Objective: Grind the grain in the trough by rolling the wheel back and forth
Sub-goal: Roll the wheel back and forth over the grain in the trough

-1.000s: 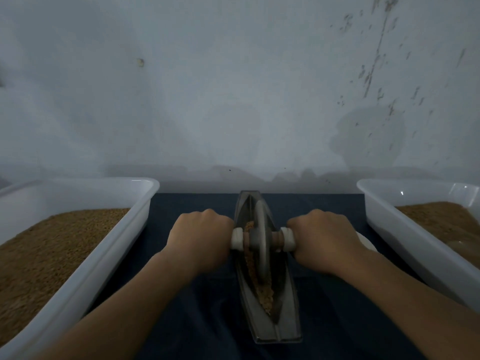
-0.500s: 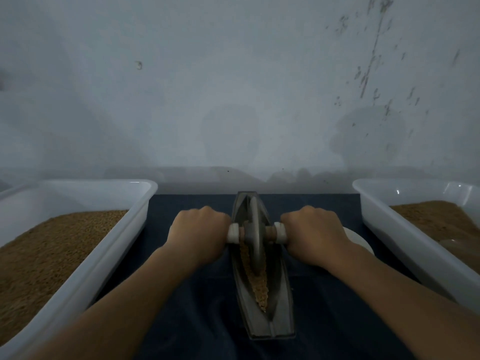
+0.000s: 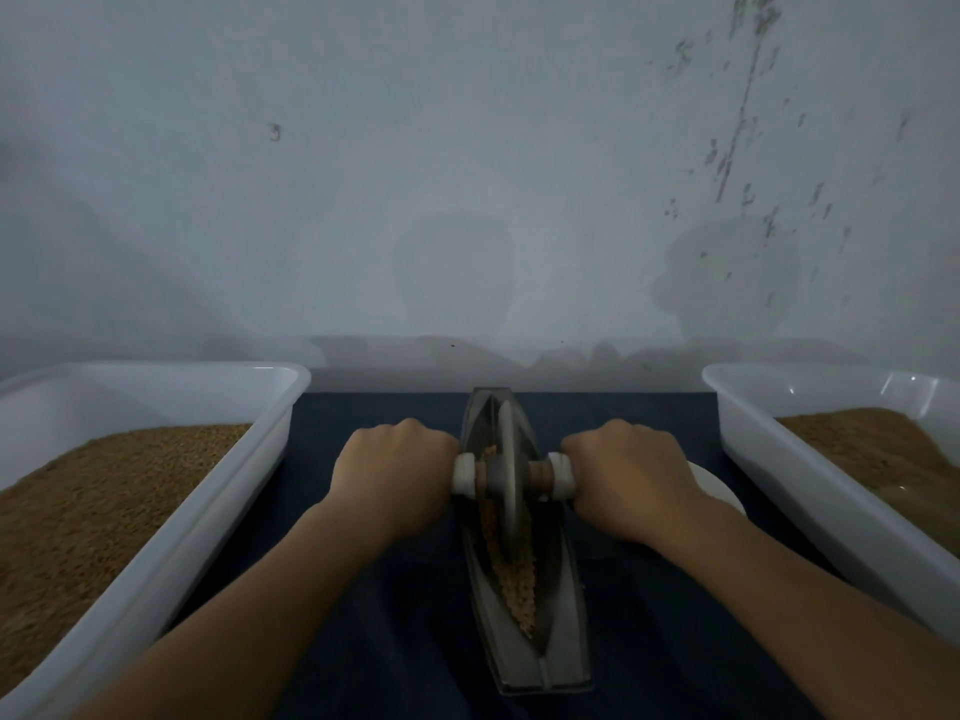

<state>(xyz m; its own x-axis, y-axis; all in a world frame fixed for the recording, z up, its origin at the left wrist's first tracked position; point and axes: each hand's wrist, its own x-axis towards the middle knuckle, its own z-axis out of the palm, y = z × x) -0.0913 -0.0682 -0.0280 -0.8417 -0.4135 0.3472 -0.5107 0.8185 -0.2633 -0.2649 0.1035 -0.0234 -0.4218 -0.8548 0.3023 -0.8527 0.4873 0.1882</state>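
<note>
Wheel [image 3: 508,467] little shifted in trough [image 3: 561,605] since earlier; left hand [image 3: 392,478], right hand [image 3: 631,478] fisted on handles.

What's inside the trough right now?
Brown grain lies along the trough groove, mostly nearer the person. The wheel stands in it, hiding whatever lies beneath and beyond it.

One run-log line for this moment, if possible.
hands: left, right gripping wheel axle | wheel: far half of trough | grain: near half

free: cloth [image 3: 374,641] beside trough [image 3: 563,605] | blocked: 2 tubs, left [image 3: 249,459], right [image 3: 769,454]; wall [image 3: 467,200] ahead
</note>
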